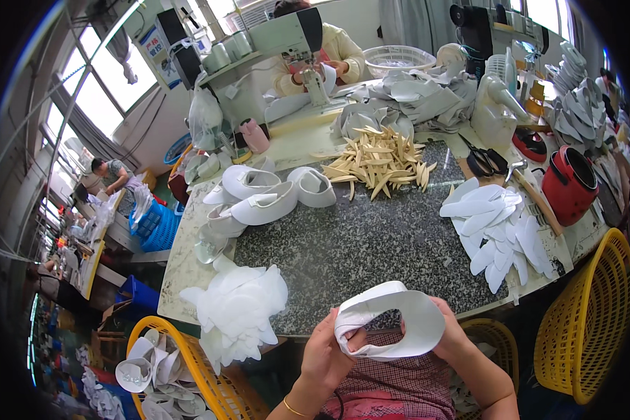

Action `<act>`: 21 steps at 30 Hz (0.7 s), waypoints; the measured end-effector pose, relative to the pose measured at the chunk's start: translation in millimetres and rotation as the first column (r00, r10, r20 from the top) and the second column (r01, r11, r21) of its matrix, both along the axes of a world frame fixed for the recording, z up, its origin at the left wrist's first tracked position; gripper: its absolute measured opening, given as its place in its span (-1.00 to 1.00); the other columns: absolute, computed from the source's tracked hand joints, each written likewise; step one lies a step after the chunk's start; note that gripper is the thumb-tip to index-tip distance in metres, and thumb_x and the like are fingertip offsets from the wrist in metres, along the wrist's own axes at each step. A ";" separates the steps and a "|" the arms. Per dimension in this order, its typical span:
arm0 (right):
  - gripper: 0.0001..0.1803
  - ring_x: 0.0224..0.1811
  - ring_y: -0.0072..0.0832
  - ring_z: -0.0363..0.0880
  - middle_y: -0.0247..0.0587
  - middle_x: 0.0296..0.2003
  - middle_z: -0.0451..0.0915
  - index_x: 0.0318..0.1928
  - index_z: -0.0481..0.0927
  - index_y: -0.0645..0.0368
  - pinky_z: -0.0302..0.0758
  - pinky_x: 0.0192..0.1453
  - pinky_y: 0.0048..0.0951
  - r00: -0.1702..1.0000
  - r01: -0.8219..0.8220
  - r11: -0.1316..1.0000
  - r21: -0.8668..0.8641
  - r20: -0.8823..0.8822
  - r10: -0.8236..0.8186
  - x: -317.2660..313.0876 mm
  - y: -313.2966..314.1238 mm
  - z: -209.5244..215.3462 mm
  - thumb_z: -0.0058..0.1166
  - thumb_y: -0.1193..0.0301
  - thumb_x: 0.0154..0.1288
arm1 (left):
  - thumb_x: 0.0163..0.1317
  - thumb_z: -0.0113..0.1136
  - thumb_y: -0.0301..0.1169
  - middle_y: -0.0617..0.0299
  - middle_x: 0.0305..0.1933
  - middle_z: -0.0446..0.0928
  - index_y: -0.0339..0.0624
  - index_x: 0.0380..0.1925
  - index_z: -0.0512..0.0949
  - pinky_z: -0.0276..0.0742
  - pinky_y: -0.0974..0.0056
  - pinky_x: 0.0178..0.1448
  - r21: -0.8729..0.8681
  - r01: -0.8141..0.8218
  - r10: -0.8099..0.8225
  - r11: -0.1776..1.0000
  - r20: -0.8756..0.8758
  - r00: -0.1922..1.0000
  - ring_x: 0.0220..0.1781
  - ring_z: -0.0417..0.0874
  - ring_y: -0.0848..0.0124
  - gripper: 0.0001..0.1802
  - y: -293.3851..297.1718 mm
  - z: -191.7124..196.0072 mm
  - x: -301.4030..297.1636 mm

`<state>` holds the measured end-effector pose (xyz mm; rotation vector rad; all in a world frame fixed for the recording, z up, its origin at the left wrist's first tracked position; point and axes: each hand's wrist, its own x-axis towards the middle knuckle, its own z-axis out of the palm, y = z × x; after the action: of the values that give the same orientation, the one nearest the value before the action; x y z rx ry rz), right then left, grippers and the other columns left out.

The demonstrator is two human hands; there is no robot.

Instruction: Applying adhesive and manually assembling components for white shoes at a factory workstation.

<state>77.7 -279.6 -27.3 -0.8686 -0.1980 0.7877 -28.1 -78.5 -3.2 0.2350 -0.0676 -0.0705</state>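
Observation:
Over my lap, just off the near edge of the table, a white shoe upper (pixel 423 323) is held between both hands, its oval opening facing up. My left hand (pixel 327 353) grips its left end, with fingers reaching inside the opening. My right hand (pixel 452 334) is closed on its right end, the thumb along the outer side. Beyond lies a speckled dark stone slab (pixel 357 252). Several finished-looking white shoe uppers (pixel 266 203) stand at its far left. A heap of thin white pieces (pixel 238 308) overhangs the near left edge, and flat white oval pieces (pixel 493 224) lie at the right.
Tan crescent-shaped pieces (pixel 381 161) are heaped at the slab's far side. Black scissors (pixel 484 161), a hammer (pixel 535 196) and a red pot (pixel 570 183) stand right. Yellow baskets (pixel 584 322) flank the table. Opposite, another person (pixel 339 52) works at a sewing machine (pixel 287 35).

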 end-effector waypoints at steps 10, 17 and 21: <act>-0.79 -0.24 -0.44 0.59 -0.26 -0.31 0.59 -0.11 0.61 0.18 0.53 -0.17 -0.45 0.345 0.590 0.808 -0.018 0.910 -0.232 -9.1 16.2 34.5 0.29 0.49 0.25 | 0.60 -0.20 -0.34 0.16 0.06 0.52 -0.24 0.07 0.35 0.74 0.26 0.06 0.866 -0.406 0.606 0.291 0.162 0.779 0.07 0.65 0.43 -0.76 -33.5 16.3 15.7; -0.76 -0.25 -0.25 0.60 -0.18 -0.31 0.60 -0.24 0.59 0.21 0.56 -0.21 -0.30 0.039 0.688 0.724 0.058 0.992 -0.116 -5.4 38.5 24.8 0.37 0.57 0.09 | 0.59 -0.14 -0.34 0.23 0.01 0.47 -0.21 0.01 0.33 0.67 0.36 0.01 0.916 -0.342 0.560 0.207 0.176 0.810 -0.02 0.56 0.56 -0.81 -45.7 -1.4 16.7; -0.81 -0.25 -0.22 0.58 -0.17 -0.33 0.56 -0.20 0.55 0.19 0.54 -0.17 -0.27 0.156 0.654 0.756 -0.003 0.979 -0.131 -6.1 35.6 25.2 0.28 0.54 0.19 | 0.57 -0.06 -0.36 0.30 -0.14 0.49 -0.23 -0.07 0.38 0.56 0.47 -0.15 0.925 -0.379 0.514 -0.011 0.330 0.792 -0.15 0.52 0.63 -0.85 -45.6 0.5 21.6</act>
<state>71.6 -244.0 -2.0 -1.7120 -0.8610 -0.4127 -6.5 -124.1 -2.8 1.6498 0.2033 0.6024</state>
